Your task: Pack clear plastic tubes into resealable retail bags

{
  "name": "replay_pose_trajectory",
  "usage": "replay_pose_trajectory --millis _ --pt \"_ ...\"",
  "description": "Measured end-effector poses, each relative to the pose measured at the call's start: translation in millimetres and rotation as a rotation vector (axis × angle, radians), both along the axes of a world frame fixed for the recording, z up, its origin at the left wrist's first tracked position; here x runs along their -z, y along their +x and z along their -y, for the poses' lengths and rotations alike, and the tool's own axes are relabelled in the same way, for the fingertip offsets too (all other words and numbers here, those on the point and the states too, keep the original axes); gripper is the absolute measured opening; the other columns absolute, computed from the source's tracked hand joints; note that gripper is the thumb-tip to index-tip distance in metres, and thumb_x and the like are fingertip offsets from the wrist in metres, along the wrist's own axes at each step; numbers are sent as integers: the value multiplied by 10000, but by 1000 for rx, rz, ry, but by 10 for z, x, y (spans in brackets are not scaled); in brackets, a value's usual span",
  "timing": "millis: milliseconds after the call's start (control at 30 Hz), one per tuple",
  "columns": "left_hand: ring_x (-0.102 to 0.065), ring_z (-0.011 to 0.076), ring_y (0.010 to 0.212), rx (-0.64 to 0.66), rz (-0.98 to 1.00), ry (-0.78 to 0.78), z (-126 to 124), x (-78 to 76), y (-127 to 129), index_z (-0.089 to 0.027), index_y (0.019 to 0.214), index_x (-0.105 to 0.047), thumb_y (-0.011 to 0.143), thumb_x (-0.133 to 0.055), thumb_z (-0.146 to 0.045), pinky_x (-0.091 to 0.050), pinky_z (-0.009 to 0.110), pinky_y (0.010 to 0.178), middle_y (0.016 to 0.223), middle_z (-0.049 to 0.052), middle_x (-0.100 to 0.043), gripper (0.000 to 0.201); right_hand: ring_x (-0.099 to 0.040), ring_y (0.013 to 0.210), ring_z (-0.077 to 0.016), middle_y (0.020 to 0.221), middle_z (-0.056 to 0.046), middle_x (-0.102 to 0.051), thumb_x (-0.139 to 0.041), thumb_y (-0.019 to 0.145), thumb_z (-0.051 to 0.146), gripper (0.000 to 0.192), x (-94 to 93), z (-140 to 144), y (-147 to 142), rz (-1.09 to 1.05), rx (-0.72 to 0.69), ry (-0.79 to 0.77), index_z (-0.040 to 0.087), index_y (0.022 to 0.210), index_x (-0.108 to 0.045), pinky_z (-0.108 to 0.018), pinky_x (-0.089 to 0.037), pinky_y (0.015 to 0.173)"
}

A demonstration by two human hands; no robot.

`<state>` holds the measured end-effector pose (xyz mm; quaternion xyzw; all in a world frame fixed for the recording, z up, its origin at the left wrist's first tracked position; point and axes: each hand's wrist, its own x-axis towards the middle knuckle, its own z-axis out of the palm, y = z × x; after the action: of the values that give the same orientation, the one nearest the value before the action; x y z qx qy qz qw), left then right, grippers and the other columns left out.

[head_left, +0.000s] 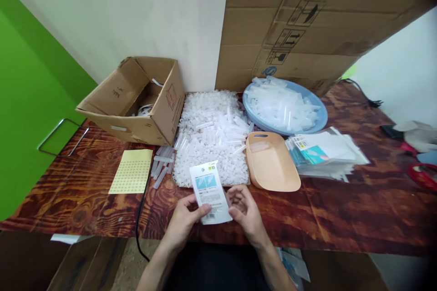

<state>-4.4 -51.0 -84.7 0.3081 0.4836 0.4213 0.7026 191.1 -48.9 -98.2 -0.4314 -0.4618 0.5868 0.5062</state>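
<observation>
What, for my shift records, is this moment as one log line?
left hand: holding printed packet | right hand: at packet's edge | beyond packet: translucent tubes, peach tray

Left hand (186, 218) holds packet (210, 195), right hand (246, 213) at edge.

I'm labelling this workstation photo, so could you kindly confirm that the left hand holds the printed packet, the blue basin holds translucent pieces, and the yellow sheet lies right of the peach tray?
Not quite: the head view shows the yellow sheet left, not right, of the peach tray. The left hand does hold the printed packet, and the blue basin does hold translucent pieces.
</observation>
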Motion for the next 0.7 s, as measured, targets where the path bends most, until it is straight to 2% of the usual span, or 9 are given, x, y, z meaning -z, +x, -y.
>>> replay_pose_trajectory --millis 67,133,233,333,433,533,633,700 --pt "-737 279 898 5 -9 19 10 3 4 -125 1042 -777 771 -824 -352 -578 359 830 1025 131 -789 357 -612 718 -183 850 -21 -639 -787 790 466 388 -37 -35 -32 -36 -104 -127 223 1003 -572 -270 -511 601" --pt "-740 286 886 14 -23 40 23 6 8 -127 999 -789 755 -835 -353 -577 364 831 998 128 -795 336 -570 630 -156 765 -1 -598 -809 765 449 347 -52 -58 -64 -64 -164 -222 205 826 -571 -235 -471 500" --pt "-742 306 892 40 -21 67 36 -9 19 -126 982 -799 739 -843 -365 -567 406 873 983 135 -797 343 -471 544 -114 701 24 -502 -839 717 444 446 -50 -59 -101 -222 -127 -313 203 658 -469 -191 -342 390" --pt "-739 333 918 87 -21 77 26 -38 32 -120 994 -801 732 -840 -401 -563 448 895 993 149 -794 386 -435 521 -107 685 21 -498 -841 701 475 481 -36 -33 -98 -338 -128 -396 210 659 -442 -193 -316 394" --pt "-742 331 910 122 -25 76 -13 -69 30 -122 978 -807 721 -844 -415 -581 420 851 968 144 -797 391 -421 497 -113 635 23 -480 -808 712 538 486 -39 -13 -38 -347 -137 -420 209 640 -458 -212 -344 404" --pt "-747 311 890 163 -23 87 -68 -102 14 -123 977 -809 728 -844 -386 -588 383 818 955 139 -799 364 -440 498 -124 600 23 -464 -800 729 509 473 -83 -18 39 -312 -104 -387 201 587 -470 -230 -389 429" --pt "-746 305 884 173 -1 86 -122 -132 19 -125 984 -806 733 -840 -373 -586 389 825 959 135 -798 354 -533 568 -158 666 -15 -561 -739 814 494 363 -154 -52 63 -298 -32 -354 191 685 -584 -267 -472 522" --pt "-745 312 878 183 4 77 -149 -154 56 -128 976 -805 730 -838 -380 -585 405 824 964 137 -797 354 -617 685 -207 814 -74 -655 -666 858 568 375 -186 -83 60 -307 -13 -317 197 913 -670 -317 -519 605"
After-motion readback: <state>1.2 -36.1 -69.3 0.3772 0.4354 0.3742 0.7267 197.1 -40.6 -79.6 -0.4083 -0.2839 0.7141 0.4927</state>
